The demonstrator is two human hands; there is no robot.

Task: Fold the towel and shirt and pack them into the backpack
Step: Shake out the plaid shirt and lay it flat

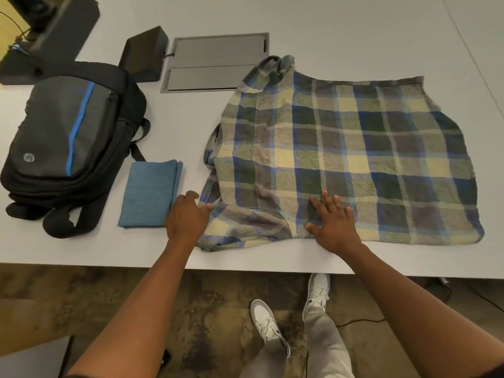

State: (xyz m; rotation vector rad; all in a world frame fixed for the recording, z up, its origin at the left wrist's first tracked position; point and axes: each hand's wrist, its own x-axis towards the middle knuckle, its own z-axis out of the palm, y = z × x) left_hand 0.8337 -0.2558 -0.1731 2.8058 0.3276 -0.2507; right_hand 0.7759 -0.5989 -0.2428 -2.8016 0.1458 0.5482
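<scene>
A plaid shirt (354, 154) in blue, green and cream lies spread flat on the white table (327, 36), collar toward the far side and a sleeve folded in along its near left edge. My left hand (186, 216) pinches that sleeve's fabric at the shirt's near left corner. My right hand (334, 221) rests flat on the shirt near its front edge, fingers spread. A blue towel (150, 196), folded into a rectangle, lies just left of my left hand. The black backpack (68, 143) with a blue stripe lies flat at the left, closed.
A grey cable hatch (215, 62) is set into the table behind the shirt, with a black box (144, 54) beside it. A dark stand base (46, 36) sits at the far left corner. The table's front edge runs just below my hands.
</scene>
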